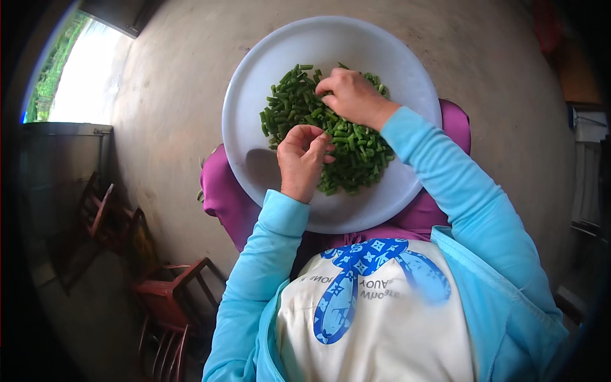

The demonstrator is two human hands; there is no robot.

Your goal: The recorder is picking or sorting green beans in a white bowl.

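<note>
A wide, pale round basin [248, 76] rests across my lap. Short cut lengths of green bean-like stems [291, 102] lie heaped in its middle. My left hand [303, 155] hovers at the near left side of the heap, thumb and forefinger brought together. Whether a small green piece sits between those fingertips is unclear. Over the far part of the heap, my right hand [351, 95] reaches down with bent fingers touching or nearly touching the pieces. Its fingertips are partly hidden, so any piece in them cannot be made out.
Purple trousers [229, 191] show on both sides of the basin. Red-brown wooden chairs [167, 291] stand at the lower left on the concrete floor [176, 119]. A bright doorway [81, 71] opens at the upper left. Cabinet-like furniture [587, 162] lines the right edge.
</note>
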